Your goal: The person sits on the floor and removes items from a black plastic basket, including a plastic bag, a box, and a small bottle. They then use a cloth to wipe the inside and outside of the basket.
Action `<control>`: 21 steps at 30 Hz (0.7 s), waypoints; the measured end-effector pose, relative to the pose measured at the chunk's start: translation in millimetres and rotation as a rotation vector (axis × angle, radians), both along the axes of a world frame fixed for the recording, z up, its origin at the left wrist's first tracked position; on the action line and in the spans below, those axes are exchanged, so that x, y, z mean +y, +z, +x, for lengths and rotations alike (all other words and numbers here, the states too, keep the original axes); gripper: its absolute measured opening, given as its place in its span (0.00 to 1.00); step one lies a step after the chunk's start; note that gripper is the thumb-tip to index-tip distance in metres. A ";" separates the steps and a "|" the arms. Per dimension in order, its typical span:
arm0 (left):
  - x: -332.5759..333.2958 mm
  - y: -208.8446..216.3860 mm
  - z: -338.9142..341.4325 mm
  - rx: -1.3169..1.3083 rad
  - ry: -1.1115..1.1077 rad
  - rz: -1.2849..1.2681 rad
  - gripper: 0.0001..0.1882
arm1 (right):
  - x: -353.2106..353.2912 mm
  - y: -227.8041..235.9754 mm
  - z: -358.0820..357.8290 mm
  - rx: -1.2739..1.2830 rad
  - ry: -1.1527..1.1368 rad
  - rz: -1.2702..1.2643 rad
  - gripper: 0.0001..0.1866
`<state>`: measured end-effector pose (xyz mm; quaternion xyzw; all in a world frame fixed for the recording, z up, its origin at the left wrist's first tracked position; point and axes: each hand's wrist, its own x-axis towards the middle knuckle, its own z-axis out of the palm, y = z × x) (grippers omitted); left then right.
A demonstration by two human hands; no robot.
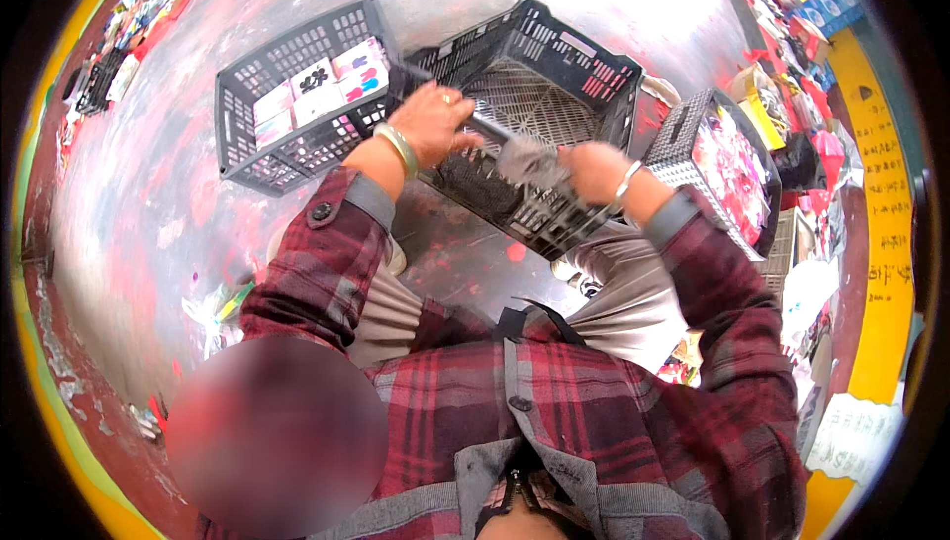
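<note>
A black plastic crate (534,114) with slotted walls stands tilted between my knees, its mesh bottom showing. On its near-left rim rests my left hand (426,126), fingers curled over the edge; it wears a bangle and a ring. My right hand (597,174), slightly blurred and with a bangle at the wrist, grips a crumpled grey cloth (534,161) against the crate's near rim. To the left stands a second dark grey crate (237,129) holding white packs (315,87) with flower and coloured rabbit-like shapes.
At my right sits a patterned basket (683,129) full of pink and red pieces (730,169). Boxes, bags and scraps (792,114) line the right wall. More clutter (148,5) lies along the far-left wall. The floor (139,194) is stained pink and grey.
</note>
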<state>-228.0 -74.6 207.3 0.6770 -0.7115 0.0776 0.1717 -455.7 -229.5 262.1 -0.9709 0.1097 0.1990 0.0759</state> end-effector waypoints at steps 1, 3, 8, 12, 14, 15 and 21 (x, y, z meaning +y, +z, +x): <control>-17.8 18.7 0.9 -0.025 -0.043 0.089 0.24 | -21.6 17.8 -2.1 -0.034 0.073 0.010 0.08; -34.8 59.2 -1.8 -0.029 -0.007 0.114 0.21 | -45.9 60.0 -0.5 -0.079 0.148 0.032 0.10; -64.3 111.2 -2.2 0.134 -0.015 0.107 0.24 | -101.6 139.5 0.9 -0.234 0.132 0.134 0.13; -89.7 145.3 -21.9 0.176 -0.003 0.244 0.24 | -146.4 166.6 3.7 -0.238 -0.018 0.287 0.19; -96.4 149.6 -29.5 0.217 0.049 0.248 0.24 | -166.4 181.1 -0.8 -0.407 -0.090 0.160 0.22; -100.7 147.7 -33.0 0.238 0.050 0.259 0.24 | -172.5 190.1 -9.0 -0.563 -0.203 0.339 0.22; -132.7 125.2 -67.2 0.253 0.103 0.493 0.24 | -214.8 181.1 -68.2 -1.687 -0.644 0.915 0.17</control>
